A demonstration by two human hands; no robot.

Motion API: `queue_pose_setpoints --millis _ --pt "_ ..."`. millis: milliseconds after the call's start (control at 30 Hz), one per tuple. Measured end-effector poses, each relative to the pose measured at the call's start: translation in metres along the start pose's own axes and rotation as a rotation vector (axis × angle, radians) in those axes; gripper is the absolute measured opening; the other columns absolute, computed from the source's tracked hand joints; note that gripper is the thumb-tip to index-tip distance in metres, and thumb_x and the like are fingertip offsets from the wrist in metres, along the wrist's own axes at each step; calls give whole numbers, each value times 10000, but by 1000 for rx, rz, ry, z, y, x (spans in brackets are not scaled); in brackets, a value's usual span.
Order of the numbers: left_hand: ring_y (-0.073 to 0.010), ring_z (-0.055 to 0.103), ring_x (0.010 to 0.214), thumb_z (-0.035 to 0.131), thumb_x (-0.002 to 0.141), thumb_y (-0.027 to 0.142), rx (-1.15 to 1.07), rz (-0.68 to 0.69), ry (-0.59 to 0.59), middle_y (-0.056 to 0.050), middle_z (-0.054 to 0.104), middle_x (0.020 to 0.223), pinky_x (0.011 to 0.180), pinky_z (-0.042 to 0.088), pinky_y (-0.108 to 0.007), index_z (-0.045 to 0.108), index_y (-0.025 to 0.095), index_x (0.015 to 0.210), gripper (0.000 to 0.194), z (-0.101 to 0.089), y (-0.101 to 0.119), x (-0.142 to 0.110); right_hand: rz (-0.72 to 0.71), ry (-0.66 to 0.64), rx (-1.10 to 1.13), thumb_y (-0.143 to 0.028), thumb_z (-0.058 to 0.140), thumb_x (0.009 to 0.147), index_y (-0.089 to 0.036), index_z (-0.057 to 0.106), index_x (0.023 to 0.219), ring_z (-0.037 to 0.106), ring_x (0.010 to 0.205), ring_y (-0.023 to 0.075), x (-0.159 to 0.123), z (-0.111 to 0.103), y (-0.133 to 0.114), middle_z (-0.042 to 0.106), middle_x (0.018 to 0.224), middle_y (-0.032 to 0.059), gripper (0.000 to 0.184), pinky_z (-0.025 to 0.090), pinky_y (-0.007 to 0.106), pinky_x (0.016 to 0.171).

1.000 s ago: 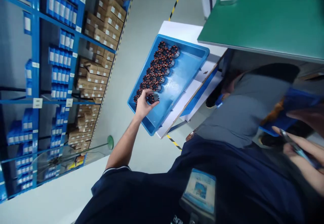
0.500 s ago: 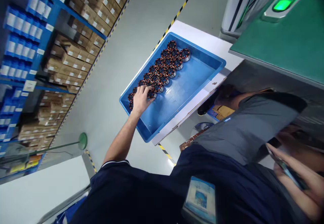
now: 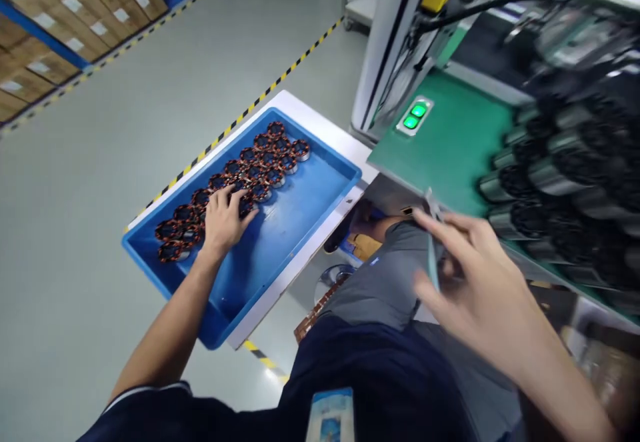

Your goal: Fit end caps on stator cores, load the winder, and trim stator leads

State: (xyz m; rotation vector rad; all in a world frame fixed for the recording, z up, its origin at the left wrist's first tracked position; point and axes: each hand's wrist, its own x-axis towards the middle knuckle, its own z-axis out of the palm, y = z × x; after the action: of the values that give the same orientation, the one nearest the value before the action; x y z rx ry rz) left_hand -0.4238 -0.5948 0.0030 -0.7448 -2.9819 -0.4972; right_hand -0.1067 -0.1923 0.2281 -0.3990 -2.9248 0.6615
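My left hand (image 3: pixel 224 223) reaches into the blue tray (image 3: pixel 295 239), its thumb and fingers curved around a copper-wound motor stator (image 3: pixel 245 206) at the near edge of the group. The stator sits in line with its neighbours, and my fingers partly hide it. Several more stators (image 3: pixel 267 159) stand close together along the tray's far side. Over my lap, near the green bench, my right hand (image 3: pixel 480 289) grips a thin hand tool (image 3: pixel 433 262) with a metal tip and a light-blue handle. Motion smears the tool, so its kind is unclear.
The tray rests on a white table (image 3: pixel 327 119). At right, a green bench (image 3: pixel 450 135) carries two lit green buttons (image 3: pixel 415 115) and several stacked dark, silver-sided cylindrical parts (image 3: pixel 555 175). Shelved cardboard boxes (image 3: pixel 75 9) stand at far left.
The view has swung right, bringing more of the green bench into sight. My right hand has risen with the tool from the lower right. My left hand stays at the same stators.
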Motion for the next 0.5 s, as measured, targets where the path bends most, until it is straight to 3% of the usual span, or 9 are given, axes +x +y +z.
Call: queue_pose_setpoints --millis 67,100,200,267,300,367,400,433,500 --pt "-522 474 1632 677 1100 634 -18 18 13 -259 541 1783 1392 392 -715 679 192 1612 677 1 -3 0 111 82 -148 -450 664 1087 -214 623 1770 698 1484 473 53 6 -2 584 1700 267 723 681 670 1184" --pt "-520 484 1623 680 1090 647 -25 29 22 -263 547 1770 1391 396 -715 681 186 1603 689 0 -4 1 205 53 -213 -456 662 1087 -179 621 1767 622 1568 530 80 10 1 556 1730 302 735 672 709 1174" --pt "-522 502 1608 677 1079 667 -41 56 86 -288 557 1718 1397 394 -735 685 157 1558 700 -3 -3 2 351 44 -272 -375 597 1116 -42 670 1672 587 1564 607 147 15 14 584 1672 392 653 639 777 1138" --pt "-522 493 1626 666 1096 655 -54 61 164 -303 543 1705 1404 386 -752 680 143 1538 677 -5 1 -1 344 87 -261 -356 576 1139 -10 722 1580 598 1547 606 163 8 18 639 1617 399 578 569 806 1203" --pt "-517 490 1638 667 1107 640 -61 64 206 -306 538 1704 1406 387 -753 676 140 1535 659 -6 5 -4 326 107 -259 -380 592 1150 -40 757 1528 615 1532 576 159 1 16 672 1598 368 535 546 786 1237" --pt "-491 507 1650 692 1120 605 -82 79 277 -298 543 1708 1407 408 -730 678 150 1532 614 -7 17 -15 226 153 -181 -442 660 1150 -145 849 1279 734 1337 436 129 -21 5 796 1417 245 375 602 613 1181" --pt "-472 531 1643 715 1119 586 -97 96 301 -288 559 1703 1402 430 -708 691 163 1520 583 -7 25 -22 164 164 -127 -473 703 1140 -205 850 1086 769 1143 329 104 -35 -3 835 1225 153 311 636 480 1060" --pt "-453 559 1629 738 1114 566 -116 116 319 -275 582 1692 1390 459 -683 710 178 1496 545 -7 34 -29 30 196 69 -429 712 1142 -220 769 826 717 835 224 74 -50 -12 787 901 76 383 598 369 827" --pt "-430 613 1586 796 1083 531 -167 166 341 -254 631 1659 1344 524 -642 756 205 1420 471 -10 56 -41 -171 151 443 -280 662 1163 -234 666 654 514 544 124 12 -78 -31 590 599 -13 511 409 301 556"
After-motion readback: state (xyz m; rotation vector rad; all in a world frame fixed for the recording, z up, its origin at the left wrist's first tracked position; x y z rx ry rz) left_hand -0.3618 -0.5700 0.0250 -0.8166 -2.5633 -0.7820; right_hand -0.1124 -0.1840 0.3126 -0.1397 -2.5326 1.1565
